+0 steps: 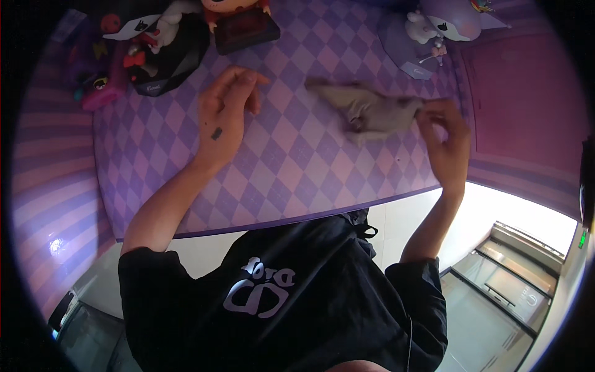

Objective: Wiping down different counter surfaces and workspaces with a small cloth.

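A crumpled grey-brown cloth [378, 115] stretches over the right half of the checked tabletop, slightly blurred. My right hand [447, 133] pinches its right end between thumb and fingers. The cloth's other end trails leftward to a narrow tip. My left hand [226, 111] hovers over the left half of the table, fingers loosely bent and apart, with nothing in them. A small dark mark shows on the back of that hand. A gap of bare tabletop lies between my left hand and the cloth.
Purple diamond-patterned tabletop [282, 155]. Along its far side stand a figurine on a black faceted base [176, 62], a figure with a dark block [248, 34], and a figurine on a grey-purple base [406, 56]. A pink toy [105, 90] sits far left. Striped walls [56, 186] flank the table.
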`<state>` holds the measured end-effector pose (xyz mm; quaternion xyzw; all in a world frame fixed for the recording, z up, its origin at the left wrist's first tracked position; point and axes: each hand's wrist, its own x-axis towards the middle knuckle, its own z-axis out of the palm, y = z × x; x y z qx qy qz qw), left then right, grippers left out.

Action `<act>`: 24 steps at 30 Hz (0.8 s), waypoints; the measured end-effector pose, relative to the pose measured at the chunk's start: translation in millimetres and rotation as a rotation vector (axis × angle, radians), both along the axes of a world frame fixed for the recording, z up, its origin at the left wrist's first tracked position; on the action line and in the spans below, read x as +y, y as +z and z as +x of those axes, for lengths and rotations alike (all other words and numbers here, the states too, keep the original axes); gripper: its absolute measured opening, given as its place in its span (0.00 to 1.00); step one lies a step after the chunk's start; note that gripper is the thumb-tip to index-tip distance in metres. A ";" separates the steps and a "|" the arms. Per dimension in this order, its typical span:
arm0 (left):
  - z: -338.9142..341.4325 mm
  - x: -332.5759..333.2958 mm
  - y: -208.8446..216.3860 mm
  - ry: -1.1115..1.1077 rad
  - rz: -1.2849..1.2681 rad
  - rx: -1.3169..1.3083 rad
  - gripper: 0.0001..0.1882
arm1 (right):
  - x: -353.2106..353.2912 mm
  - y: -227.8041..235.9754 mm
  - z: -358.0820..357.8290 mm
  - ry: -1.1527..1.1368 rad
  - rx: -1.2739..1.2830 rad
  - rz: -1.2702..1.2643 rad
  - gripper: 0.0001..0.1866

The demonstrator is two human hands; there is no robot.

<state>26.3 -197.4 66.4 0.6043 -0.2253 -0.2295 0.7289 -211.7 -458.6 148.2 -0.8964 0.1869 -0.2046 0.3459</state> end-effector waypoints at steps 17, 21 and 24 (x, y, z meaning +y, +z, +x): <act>0.2 4.5 0.5 -0.087 0.069 -0.027 0.13 | 11.9 -23.5 28.1 0.241 0.226 -0.210 0.26; -1.6 2.2 0.5 -0.101 0.093 -0.044 0.13 | -0.9 -12.8 6.0 0.226 0.330 -0.102 0.28; -2.3 5.2 -0.8 -0.091 0.136 -0.083 0.12 | -3.3 -8.3 -3.5 0.109 0.447 -0.192 0.31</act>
